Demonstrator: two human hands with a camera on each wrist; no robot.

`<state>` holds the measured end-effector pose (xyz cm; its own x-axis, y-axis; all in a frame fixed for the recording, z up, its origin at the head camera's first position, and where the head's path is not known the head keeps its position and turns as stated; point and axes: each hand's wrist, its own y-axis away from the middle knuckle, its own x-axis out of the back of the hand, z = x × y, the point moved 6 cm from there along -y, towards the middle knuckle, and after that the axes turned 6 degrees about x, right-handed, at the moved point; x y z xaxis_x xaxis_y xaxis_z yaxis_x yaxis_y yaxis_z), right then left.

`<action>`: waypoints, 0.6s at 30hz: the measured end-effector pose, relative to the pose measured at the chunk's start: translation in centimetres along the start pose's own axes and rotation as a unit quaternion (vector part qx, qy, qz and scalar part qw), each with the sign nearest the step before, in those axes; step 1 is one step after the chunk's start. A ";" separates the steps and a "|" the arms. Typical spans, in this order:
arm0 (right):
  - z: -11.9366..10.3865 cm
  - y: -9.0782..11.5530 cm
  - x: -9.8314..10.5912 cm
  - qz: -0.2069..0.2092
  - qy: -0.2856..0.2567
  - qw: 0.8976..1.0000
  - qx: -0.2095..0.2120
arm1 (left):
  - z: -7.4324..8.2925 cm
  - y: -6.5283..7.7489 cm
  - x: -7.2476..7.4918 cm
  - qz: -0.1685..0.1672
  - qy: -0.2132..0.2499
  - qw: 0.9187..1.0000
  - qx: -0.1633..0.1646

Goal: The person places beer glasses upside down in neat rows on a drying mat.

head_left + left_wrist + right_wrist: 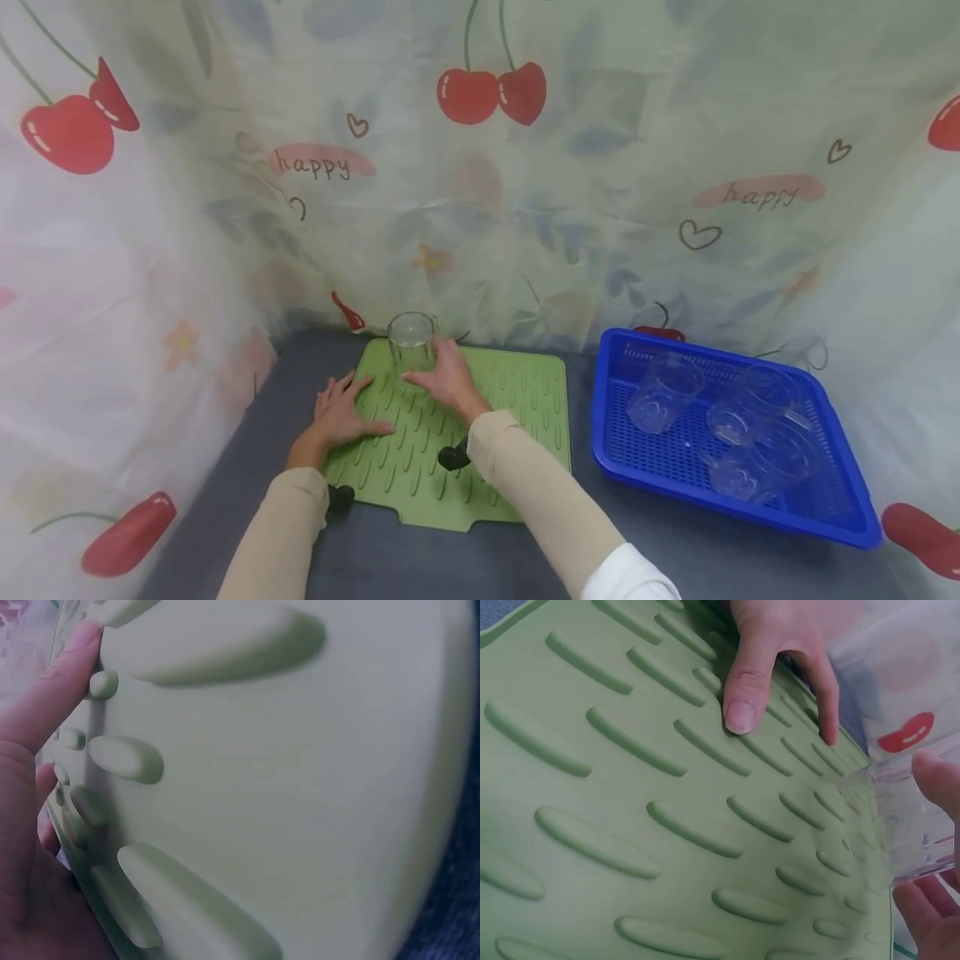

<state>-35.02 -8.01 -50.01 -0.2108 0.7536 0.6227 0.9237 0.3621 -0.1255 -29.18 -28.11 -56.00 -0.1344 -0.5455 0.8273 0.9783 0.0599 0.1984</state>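
Note:
A clear glass mug (411, 342) stands upright at the back left of the green ridged drying mat (517, 400). My right hand (450, 379) holds it from the right side. In the right wrist view, the mug (911, 825) shows between the thumb and fingers of that hand (930, 926). On the mat's left edge lies my left hand (341, 417), fingers spread and thumb stretched over the ridges. The left wrist view has this hand (30, 772) along the mat's edge, with no object in its grasp.
To the right of the mat, a blue plastic basket (600, 417) holds several clear glass mugs (663, 392). The dark grey table (420, 567) carries both mat and basket. Behind and beside it hangs a cherry-print curtain (487, 250).

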 end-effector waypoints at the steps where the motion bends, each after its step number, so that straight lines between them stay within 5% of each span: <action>1: 0.0 -0.1 -0.2 -0.003 0.002 1.000 -0.003 | -0.1 0.0 0.0 0.000 0.000 1.000 0.003; 18: 0.0 -1.0 -1.9 -0.031 0.007 0.999 -0.020 | -0.8 -0.4 -0.2 0.008 0.000 1.000 0.006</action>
<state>-35.52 -9.76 -51.08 -0.2630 0.7227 0.6392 0.9211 0.3853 -0.0567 -29.41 -28.64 -56.67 -0.1180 -0.5435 0.8311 0.9785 0.0787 0.1905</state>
